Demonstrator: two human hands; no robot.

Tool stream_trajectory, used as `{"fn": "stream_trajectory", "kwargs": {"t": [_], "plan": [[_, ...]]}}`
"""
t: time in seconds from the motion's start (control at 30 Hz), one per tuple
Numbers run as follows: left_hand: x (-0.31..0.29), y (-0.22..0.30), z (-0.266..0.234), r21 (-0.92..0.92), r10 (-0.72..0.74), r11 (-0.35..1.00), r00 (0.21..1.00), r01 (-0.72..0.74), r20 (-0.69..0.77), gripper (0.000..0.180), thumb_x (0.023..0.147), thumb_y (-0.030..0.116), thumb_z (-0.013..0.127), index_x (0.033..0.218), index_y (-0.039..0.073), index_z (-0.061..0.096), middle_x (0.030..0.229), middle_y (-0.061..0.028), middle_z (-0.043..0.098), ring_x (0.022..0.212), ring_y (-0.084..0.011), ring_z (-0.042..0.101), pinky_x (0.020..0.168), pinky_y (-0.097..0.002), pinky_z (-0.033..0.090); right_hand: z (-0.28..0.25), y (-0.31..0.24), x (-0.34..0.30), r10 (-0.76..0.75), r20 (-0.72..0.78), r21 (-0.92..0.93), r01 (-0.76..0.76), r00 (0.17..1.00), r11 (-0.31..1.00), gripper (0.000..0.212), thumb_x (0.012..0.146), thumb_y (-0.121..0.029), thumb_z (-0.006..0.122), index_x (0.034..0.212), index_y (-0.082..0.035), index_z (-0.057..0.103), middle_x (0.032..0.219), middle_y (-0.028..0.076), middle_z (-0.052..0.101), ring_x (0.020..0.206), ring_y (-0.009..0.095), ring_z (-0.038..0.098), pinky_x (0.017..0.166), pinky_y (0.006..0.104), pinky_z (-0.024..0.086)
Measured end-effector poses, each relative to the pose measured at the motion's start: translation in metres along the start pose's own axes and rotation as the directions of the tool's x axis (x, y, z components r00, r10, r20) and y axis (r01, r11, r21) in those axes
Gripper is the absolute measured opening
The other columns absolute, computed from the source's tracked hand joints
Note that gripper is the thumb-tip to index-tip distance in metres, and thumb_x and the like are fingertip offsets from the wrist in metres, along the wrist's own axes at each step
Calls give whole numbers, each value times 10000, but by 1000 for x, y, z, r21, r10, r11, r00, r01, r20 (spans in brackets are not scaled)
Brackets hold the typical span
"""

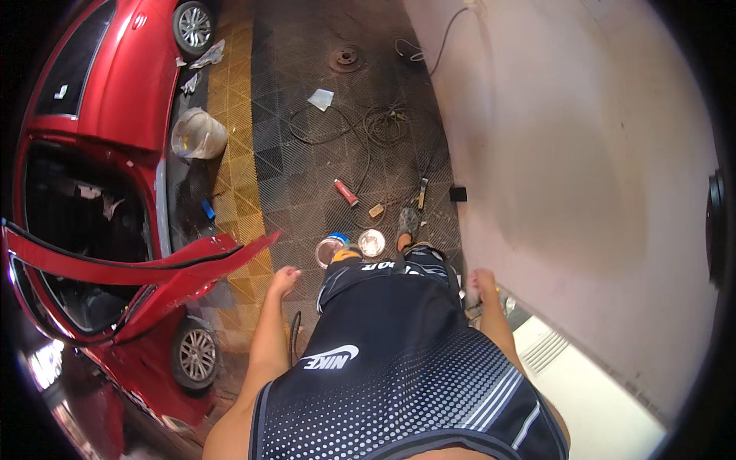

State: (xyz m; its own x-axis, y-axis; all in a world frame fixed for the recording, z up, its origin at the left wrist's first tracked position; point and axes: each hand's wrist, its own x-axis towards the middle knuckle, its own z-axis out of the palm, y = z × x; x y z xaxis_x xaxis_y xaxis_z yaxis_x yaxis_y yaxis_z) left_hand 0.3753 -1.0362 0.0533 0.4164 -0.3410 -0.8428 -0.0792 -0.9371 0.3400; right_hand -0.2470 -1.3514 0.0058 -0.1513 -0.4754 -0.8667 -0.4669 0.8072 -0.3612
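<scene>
My left hand (pixel 285 281) hangs at my side with its fingers curled in, and nothing shows in it. Closest to it are the pointed edge of a red car's open door (pixel 222 264) and an open can with a blue rim (pixel 331 251) on the floor. Beside the can lies a round, pale lid or shallow tin (pixel 372 243). My right hand (pixel 483 284) is low by the pale wall, slightly blurred. Its fingers are hard to make out, and whether they hold anything is unclear. Neither hand touches the car.
The red car (pixel 126 84) fills the left side. A dirty white bucket (pixel 198 134) stands beside it. On the tiled floor lie a red tool (pixel 346 192), a yellowish block (pixel 376 210), a coiled hose (pixel 386 126) and a brake disc (pixel 347 58). The pale wall (pixel 567 153) rises at right.
</scene>
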Motion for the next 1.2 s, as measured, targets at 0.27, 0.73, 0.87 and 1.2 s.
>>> {"fn": "stream_trajectory", "kwargs": {"t": [0.27,0.73,0.87,1.2], "plan": [[-56,208,17,-138,325,932,941,-335,-94,380,971,233,667,1285,19,649,1169,-159,743,1077,-245,719,945,-367,547,-79,-241,112,-228,-66,-403,183,971,897,142,935,-190,626,1003,-80,685,924,66,731,750,158,705,587,274,504],[179,220,-40,-261,-13,965,991,-21,-130,498,1010,424,592,1283,11,645,1250,-226,687,1192,-360,652,1025,-447,498,242,-531,151,-421,347,-723,525,838,449,455,853,-388,803,1099,-8,756,1009,150,782,928,245,740,854,381,567],[216,300,-75,-273,-66,960,997,56,-28,824,1030,571,487,1502,-97,388,1526,-325,429,1450,-429,405,1187,-444,366,400,-648,153,-299,463,-860,504,834,76,581,856,-544,726,1088,-12,738,1082,216,747,1016,394,708,908,478,546],[290,370,-61,-322,-399,878,913,353,-88,1065,832,539,773,1562,-62,281,1510,-317,434,1422,-445,418,1136,-485,407,745,-719,323,-419,583,-811,528,696,-251,881,757,-655,792,1289,8,562,1335,270,595,1220,426,604,971,518,535]]}}
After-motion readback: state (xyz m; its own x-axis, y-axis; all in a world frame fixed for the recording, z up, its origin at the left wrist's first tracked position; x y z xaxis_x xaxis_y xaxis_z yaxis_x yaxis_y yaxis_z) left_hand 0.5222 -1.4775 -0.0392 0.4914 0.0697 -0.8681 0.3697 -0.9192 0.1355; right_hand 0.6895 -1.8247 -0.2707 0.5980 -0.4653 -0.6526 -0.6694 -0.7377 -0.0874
